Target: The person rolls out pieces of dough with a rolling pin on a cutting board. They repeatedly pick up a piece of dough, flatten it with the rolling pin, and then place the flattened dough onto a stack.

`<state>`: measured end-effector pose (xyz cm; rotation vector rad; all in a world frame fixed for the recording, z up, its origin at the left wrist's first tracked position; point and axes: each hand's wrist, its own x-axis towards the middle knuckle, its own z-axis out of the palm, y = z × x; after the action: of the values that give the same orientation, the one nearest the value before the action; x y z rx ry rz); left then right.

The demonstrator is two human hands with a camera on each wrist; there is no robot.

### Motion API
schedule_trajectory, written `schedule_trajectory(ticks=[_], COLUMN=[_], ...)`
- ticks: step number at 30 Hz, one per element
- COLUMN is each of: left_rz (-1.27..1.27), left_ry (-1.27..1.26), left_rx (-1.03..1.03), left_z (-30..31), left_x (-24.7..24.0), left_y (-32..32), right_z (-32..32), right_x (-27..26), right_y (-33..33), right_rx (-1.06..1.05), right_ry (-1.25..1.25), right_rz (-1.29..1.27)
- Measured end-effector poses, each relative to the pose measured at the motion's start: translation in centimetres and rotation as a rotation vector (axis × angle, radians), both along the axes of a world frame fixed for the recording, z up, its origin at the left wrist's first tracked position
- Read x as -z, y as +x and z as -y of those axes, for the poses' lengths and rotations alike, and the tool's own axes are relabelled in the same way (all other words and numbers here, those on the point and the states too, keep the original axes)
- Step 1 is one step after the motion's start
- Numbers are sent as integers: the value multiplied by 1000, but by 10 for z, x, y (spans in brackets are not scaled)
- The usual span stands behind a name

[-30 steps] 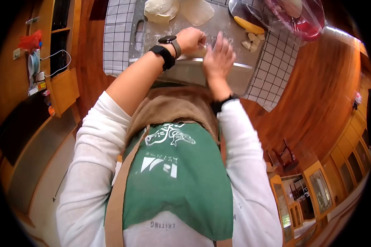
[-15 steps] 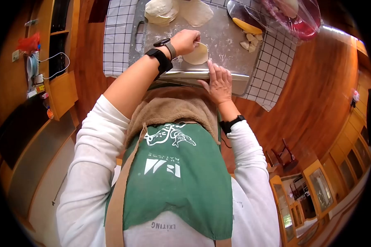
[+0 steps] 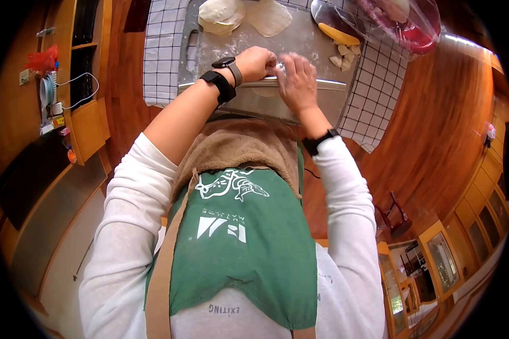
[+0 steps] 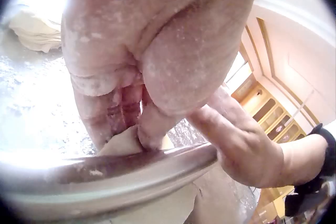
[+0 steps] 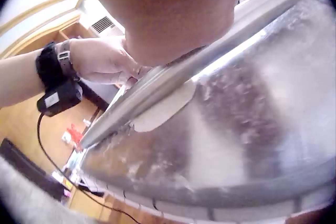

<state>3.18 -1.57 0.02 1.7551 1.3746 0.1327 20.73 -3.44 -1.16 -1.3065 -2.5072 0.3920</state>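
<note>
A metal rolling pin (image 5: 210, 58) lies across a thin round dough wrapper (image 5: 167, 109), part of which shows on the near side of the pin. My left hand (image 3: 256, 63) pinches the wrapper's far edge, and a flap of dough shows by its fingertips in the left wrist view. Over the pin rests my right hand (image 3: 300, 83), its fingers reaching forward past it and slightly blurred. Both hands are close together, with flour on the left palm. Beneath everything is a floured metal board (image 3: 316, 53).
A stack of dough wrappers (image 3: 221, 16) sits at the board's back left, beside a single flat wrapper (image 3: 270, 17). Several dough pieces (image 3: 345, 57) lie right, near a yellow-handled tool (image 3: 338, 35). Beyond stands a plastic-covered pink bowl (image 3: 430, 28). A checked cloth (image 3: 373, 107) surrounds the board.
Half a second ago the pin was nearer the body and the wrapper lay exposed under the left hand. Since then the right hand has pushed forward with the pin over the wrapper.
</note>
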Motion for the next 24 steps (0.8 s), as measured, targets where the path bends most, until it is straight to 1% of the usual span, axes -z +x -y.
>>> schedule_trajectory(ticks=[1,2,3,5,6,7,9,10,11,13,14,15,17,18,20,21,23,24], left_rz=[61,121,120,42,53,55,74,54,51,51,72,81,64,71,67,66,65,86], left_ry=[17,33,25,-11,2,5,1,5,-2,45,15,35,39,33,47,53,63,17], left_rx=[-37,-77,-77,-29,-14,-18,-31,-34,-35,-59,-44,-29,-35,-33,-63,-65,-112,-134], left_z=[0,1,3,-2,-3,-5,-2,-2,-2,-4,-3,-2,-1,4,2,2,7,8], left_x=[2,4,3,-3,0,3,8,4,5,4,3,8,7,8,11,12,12,10], left_y=[0,0,0,-1,-2,-3,-2,0,0,-2,-3,-5,-4,-3,-4,-6,-12,-15], right_z=[-3,-2,9,38,51,47,38,18,13,12,27,45,64,67,59,60,69,70], right_x=[5,12,15,16,9,10,10,12,12,9,11,11,11,6,0,0,2,3], right_y=[-13,-20,-21,-16,-7,-8,-10,-19,-23,-28,-20,-8,3,6,9,14,31,37], right_rx=[161,257,257,323,263,260,236,275,273,320,266,192,120,122,27,26,-60,-56], right_ry=[81,48,39,105,-30,-27,-34,-10,-17,-4,-53,-66,-120,-126,-112,-106,-96,-16], right_rz=[-57,34,34,136,137,139,223,200,198,114,89,121,122,130,55,54,87,156])
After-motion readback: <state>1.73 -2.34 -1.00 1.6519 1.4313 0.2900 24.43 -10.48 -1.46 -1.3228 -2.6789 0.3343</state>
